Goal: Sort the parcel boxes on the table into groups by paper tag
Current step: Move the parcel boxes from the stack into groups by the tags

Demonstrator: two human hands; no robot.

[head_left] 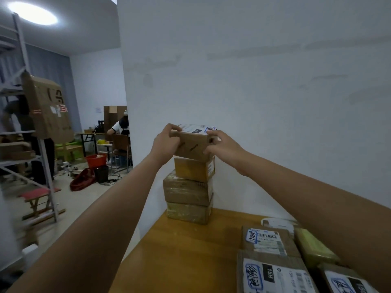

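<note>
At frame centre, the left hand (pixel 167 142) and right hand (pixel 222 145) grip the tagged brown cardboard box (pixel 193 144) atop the three-box cardboard stack (pixel 189 191); squaring its edges before release should prevent toppling.

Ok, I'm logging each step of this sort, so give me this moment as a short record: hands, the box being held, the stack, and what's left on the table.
left hand: grips the left end of the held box
right hand: grips its right end
held box: brown cardboard, white tag on top, slightly tilted, right above the stack; contact unclear
stack: three brown boxes at the far corner of the table, against the wall
unsorted boxes: at least three tagged ones, near side of the table, right
</note>
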